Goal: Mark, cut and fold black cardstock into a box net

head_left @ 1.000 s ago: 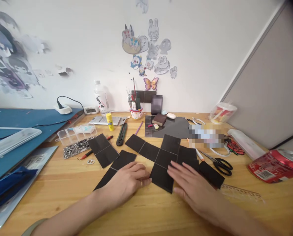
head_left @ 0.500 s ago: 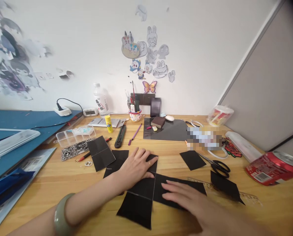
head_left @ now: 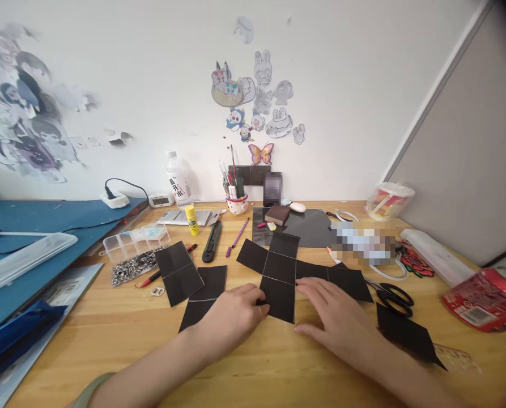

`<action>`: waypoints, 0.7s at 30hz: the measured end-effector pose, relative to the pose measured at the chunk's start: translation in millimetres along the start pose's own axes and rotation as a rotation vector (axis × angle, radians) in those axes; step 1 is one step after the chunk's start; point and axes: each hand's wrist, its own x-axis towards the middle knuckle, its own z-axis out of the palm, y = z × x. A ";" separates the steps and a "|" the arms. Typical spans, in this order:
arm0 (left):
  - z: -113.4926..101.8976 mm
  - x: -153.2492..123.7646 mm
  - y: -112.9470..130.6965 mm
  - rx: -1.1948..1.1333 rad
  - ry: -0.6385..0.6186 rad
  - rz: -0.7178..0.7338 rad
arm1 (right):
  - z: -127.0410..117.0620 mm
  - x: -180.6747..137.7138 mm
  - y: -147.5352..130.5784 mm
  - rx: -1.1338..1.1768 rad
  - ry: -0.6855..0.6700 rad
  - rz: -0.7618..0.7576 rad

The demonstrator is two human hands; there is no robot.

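Observation:
A cross-shaped piece of black card point(head_left: 280, 266) with pale crease lines lies flat on the wooden table. My left hand point(head_left: 242, 309) is closed, its curled fingers at the left edge of the card's near flap; the fingertips are partly hidden. On the other side my right hand point(head_left: 329, 309) is open, thumb apart, fingertips by the right edge of that flap and below the long right arm. Left of my hands lie two more creased black pieces, a front one point(head_left: 178, 273) overlapping another point(head_left: 208, 286).
Black-handled scissors point(head_left: 395, 299), a black scrap point(head_left: 409, 334) and a clear ruler point(head_left: 456, 358) are at right, near a red can point(head_left: 484, 300). Farther back stand a glue stick point(head_left: 191, 220), a utility knife point(head_left: 212, 241), a purple pen point(head_left: 239, 233) and a pen cup point(head_left: 237, 204).
The black cross has shifted away from me and turned slightly. My left hand went from spread flat on it to curled at its near flap. My right hand drew up beside that flap.

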 end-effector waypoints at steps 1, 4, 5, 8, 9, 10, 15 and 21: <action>3.3 2.1 1.8 0.008 0.005 -0.003 | 4.4 0.5 -8.0 0.024 0.039 -0.025; 5.7 6.8 3.2 0.017 0.012 0.008 | 19.0 2.4 -22.5 0.070 0.135 -0.140; 4.6 7.6 2.4 0.015 0.014 0.014 | 23.4 3.2 -22.7 0.072 0.158 -0.171; 0.9 8.4 -2.5 0.007 0.023 0.044 | 31.6 5.7 -13.0 0.078 0.177 -0.218; 0.7 8.6 -4.3 0.007 0.027 0.058 | 32.5 6.4 -8.6 0.083 0.177 -0.232; 1.2 8.9 -5.9 0.007 0.031 0.076 | 32.5 6.9 -4.6 0.089 0.176 -0.248; 9.8 12.4 -4.0 0.014 0.062 0.114 | 23.9 7.1 -1.4 0.131 0.154 -0.240; 13.4 12.3 11.9 -0.078 0.126 -0.034 | 22.1 6.2 -14.2 0.264 0.106 -0.133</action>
